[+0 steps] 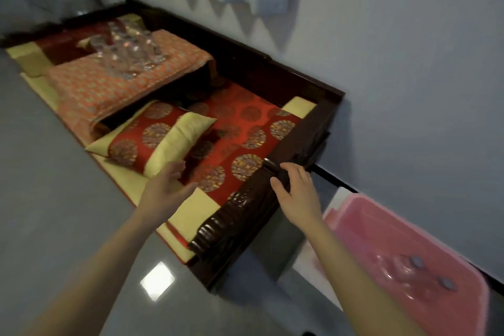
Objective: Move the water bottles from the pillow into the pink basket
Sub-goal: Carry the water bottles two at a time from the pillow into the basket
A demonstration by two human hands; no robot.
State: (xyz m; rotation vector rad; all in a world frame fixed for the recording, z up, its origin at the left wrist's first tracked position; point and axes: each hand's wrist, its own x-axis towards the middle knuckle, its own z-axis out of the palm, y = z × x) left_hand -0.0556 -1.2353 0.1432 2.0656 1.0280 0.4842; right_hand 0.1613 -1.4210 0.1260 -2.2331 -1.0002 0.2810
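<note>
Both hands' grips (166, 188) (296, 191) spread empty, water bottles (128, 48) far off on pillow (90, 84).

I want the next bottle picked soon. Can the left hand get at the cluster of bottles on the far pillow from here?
Probably not yet. The left hand is open and empty near the small cushion; the bottles lie well beyond. Nothing blocks the way.

The clear water bottles (128, 49) on the far pillow (109, 82) blur into one glinting cluster too smeared to count, while the pink basket (463, 308) is cut off by the lower right edge, the bottles inside (417, 275) only hazy shapes.
</note>
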